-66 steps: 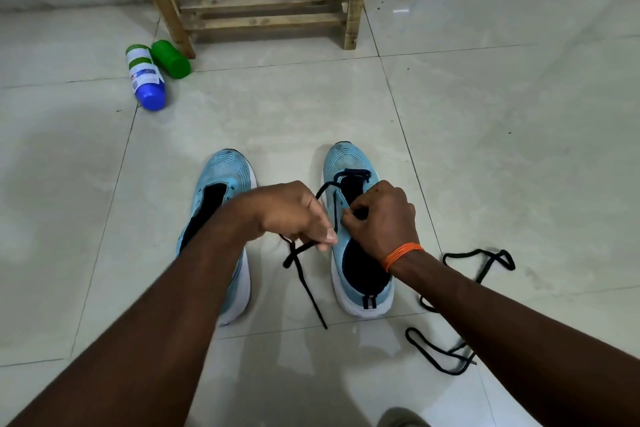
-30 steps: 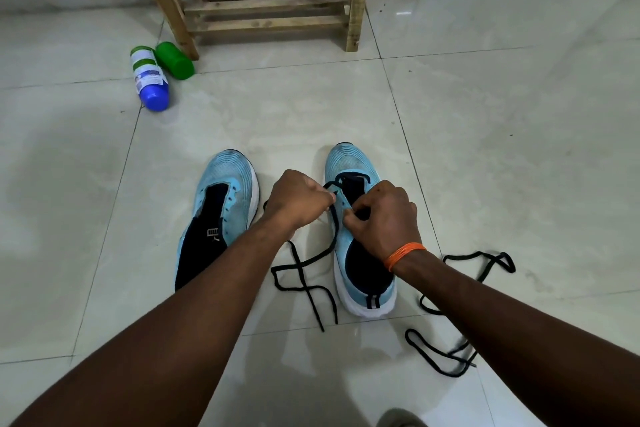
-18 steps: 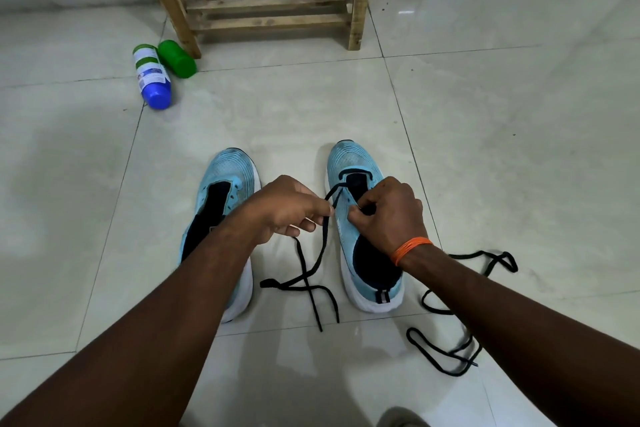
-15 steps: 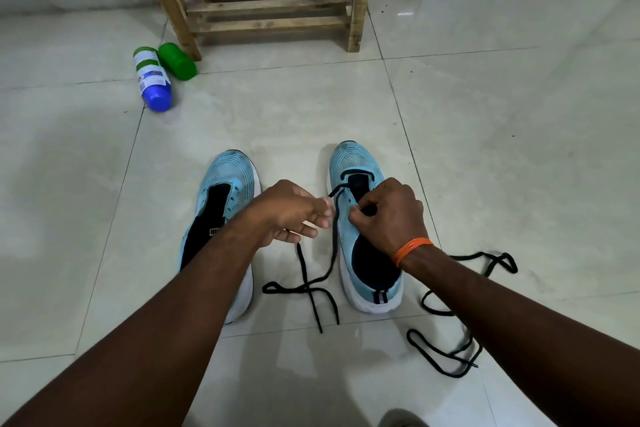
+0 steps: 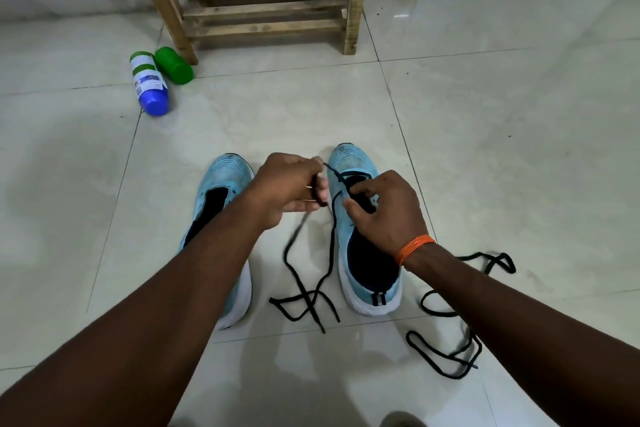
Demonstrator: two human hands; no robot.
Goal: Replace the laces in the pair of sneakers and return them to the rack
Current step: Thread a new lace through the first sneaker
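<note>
In the head view, the left hand (image 5: 285,185) pinches the black lace (image 5: 333,236) between thumb and fingers (image 5: 306,207), raised just left of the toe of the right sneaker (image 5: 349,159). That shoe stands on the floor (image 5: 485,149), its long axis pointing away from the person. The lace runs from the front eyelets up and leftward to the pinch, so I judge the next pull goes left, across the shoe. Its slack tails lie crossed between the two shoes. The right hand (image 5: 388,215) curls its fingers on the upper at the eyelets, bracing it. The left sneaker (image 5: 225,177) shows no lace, and a second lace (image 5: 446,355) lies to the right. The rack (image 5: 266,7) stands ahead.
</note>
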